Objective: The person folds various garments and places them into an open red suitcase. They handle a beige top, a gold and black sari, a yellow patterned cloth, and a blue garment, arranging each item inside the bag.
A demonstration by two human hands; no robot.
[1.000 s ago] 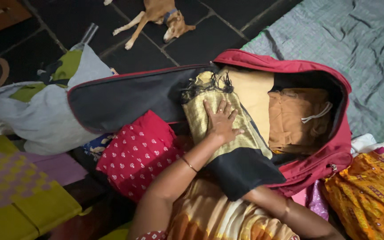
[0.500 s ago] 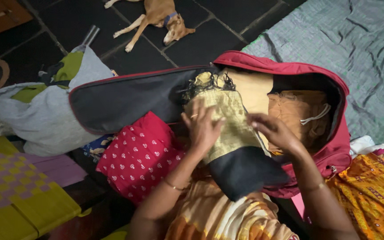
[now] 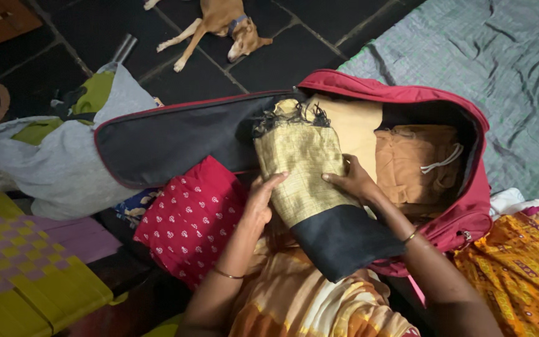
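A folded gold and black cloth (image 3: 310, 171) with a fringed top end lies across the mouth of an open red bag (image 3: 463, 215). My left hand (image 3: 260, 200) presses flat against the cloth's left edge. My right hand (image 3: 354, 181) grips its right edge, fingers on the gold part. Both hands hold the cloth between them. Inside the bag lie a tan folded cloth (image 3: 354, 125) and a brown garment (image 3: 410, 162) with a white cord. A red cloth with white print (image 3: 191, 218) lies left of my left hand.
A grey cloth bag (image 3: 63, 165) with green fabric sits at the left. A yellow-green woven mat (image 3: 20, 268) fills the lower left. An orange patterned cloth (image 3: 519, 268) lies at the right, a grey sheet (image 3: 500, 68) beyond. A dog (image 3: 219, 22) lies on the dark tiled floor.
My left hand slid from the top of the gold cloth to its left edge. My right hand came up and took hold of the right edge.
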